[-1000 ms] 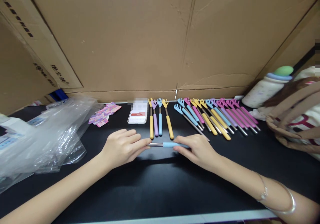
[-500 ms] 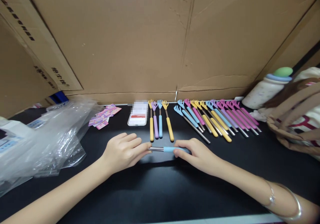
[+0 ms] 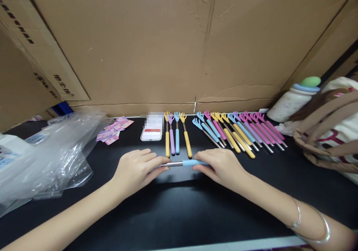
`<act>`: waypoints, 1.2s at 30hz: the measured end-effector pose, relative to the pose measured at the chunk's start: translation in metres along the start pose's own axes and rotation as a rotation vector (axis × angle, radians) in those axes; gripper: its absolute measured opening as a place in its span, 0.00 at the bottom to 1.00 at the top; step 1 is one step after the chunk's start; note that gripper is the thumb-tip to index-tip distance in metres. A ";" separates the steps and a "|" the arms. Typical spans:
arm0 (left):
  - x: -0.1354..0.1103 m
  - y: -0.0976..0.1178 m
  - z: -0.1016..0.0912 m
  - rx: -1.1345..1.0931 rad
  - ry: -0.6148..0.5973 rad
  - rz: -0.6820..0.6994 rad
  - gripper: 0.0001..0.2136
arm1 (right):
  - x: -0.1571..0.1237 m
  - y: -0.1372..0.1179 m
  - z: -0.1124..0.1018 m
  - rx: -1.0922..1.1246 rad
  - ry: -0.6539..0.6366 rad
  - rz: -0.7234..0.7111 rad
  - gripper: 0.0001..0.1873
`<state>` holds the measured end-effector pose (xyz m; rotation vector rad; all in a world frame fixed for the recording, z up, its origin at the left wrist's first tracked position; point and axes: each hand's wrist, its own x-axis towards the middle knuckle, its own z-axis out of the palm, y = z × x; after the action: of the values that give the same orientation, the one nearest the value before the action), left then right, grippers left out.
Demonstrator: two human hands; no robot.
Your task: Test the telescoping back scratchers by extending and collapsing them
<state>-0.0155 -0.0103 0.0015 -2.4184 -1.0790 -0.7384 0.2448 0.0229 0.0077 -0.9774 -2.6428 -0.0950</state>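
Observation:
My left hand (image 3: 136, 169) and my right hand (image 3: 220, 165) together hold a blue-handled telescopic back scratcher (image 3: 183, 163) level above the black table (image 3: 179, 206). The left fingers pinch its metal end; its claw head is hidden. The right fingers close round the blue grip. Just behind it lie a few scratchers (image 3: 176, 135) side by side, yellow, purple, blue and yellow. Further right lies a bigger fan of several scratchers (image 3: 240, 129) in blue, pink, yellow and purple.
A white phone (image 3: 151, 129) lies left of the small row, pink paper slips (image 3: 113, 129) beyond it. Clear plastic bags (image 3: 53, 154) are heaped at the left. A bottle (image 3: 293, 98) and a woven bag (image 3: 330, 131) stand at the right. Cardboard walls (image 3: 156, 46) close the back.
Both hands stay on the blue scratcher and barely shift. The view has drifted slightly, nothing else moved.

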 end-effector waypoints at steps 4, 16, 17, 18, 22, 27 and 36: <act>-0.001 0.001 0.001 -0.138 -0.077 -0.114 0.09 | 0.000 0.003 0.000 -0.078 0.093 -0.051 0.18; 0.001 0.015 0.001 -0.172 -0.194 -0.188 0.07 | 0.004 -0.018 0.001 -0.138 0.151 -0.186 0.10; 0.001 0.017 0.001 -0.163 -0.177 -0.155 0.07 | 0.004 -0.021 0.003 -0.141 0.136 -0.197 0.10; 0.002 0.019 0.001 -0.153 -0.163 -0.125 0.07 | 0.003 -0.023 0.005 -0.142 0.121 -0.203 0.09; 0.004 0.019 0.000 -0.101 -0.137 -0.060 0.07 | 0.003 -0.024 0.009 -0.154 0.100 -0.192 0.08; 0.006 0.011 -0.004 0.018 -0.134 0.008 0.08 | 0.005 -0.016 0.002 -0.171 0.131 -0.181 0.08; 0.012 -0.011 -0.012 0.124 -0.186 0.001 0.10 | 0.010 0.004 -0.007 -0.219 0.108 -0.102 0.12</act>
<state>-0.0211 -0.0034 0.0200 -2.4170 -1.1571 -0.4381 0.2418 0.0308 0.0172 -0.8752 -2.6208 -0.4556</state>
